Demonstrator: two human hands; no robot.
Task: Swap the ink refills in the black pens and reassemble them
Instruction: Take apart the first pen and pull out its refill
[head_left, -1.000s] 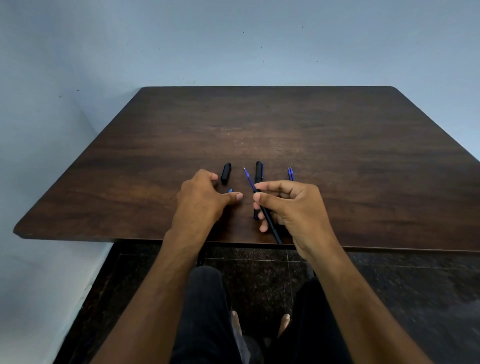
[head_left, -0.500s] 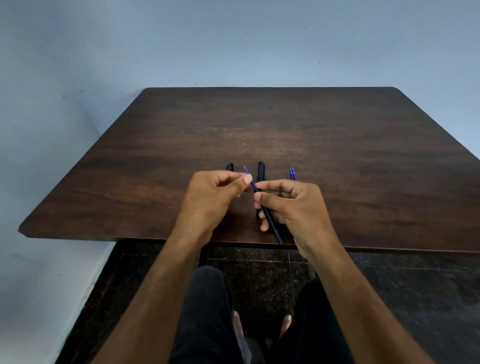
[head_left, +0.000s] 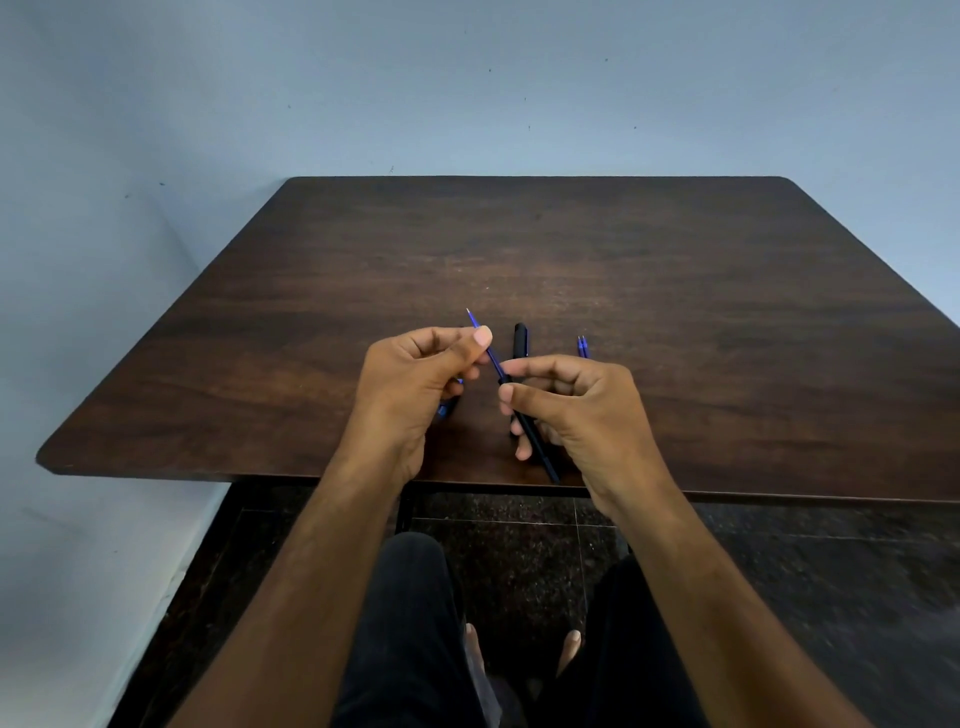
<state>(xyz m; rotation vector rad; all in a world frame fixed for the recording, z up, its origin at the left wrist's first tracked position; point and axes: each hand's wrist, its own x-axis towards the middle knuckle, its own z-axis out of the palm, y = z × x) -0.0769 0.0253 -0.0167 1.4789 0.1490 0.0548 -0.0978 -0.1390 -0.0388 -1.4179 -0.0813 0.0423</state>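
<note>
Both forearms (head_left: 311, 571) are seen bare, no sleeves being visible. No rings or watch are worn on the hands (head_left: 410, 384). Dark trousers (head_left: 405, 623) are worn; the feet (head_left: 569, 649) are bare.

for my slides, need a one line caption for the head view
Left hand pinches a blue refill protruding from the black pen barrel held by right hand.

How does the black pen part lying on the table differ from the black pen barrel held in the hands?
The black pen part lies free on the table; the black pen barrel is held above it by the right hand. The part looks shorter and thicker; the barrel is long and slim. A blue refill, pinched by the left hand, sticks out of the barrel only. Both are black.
</note>
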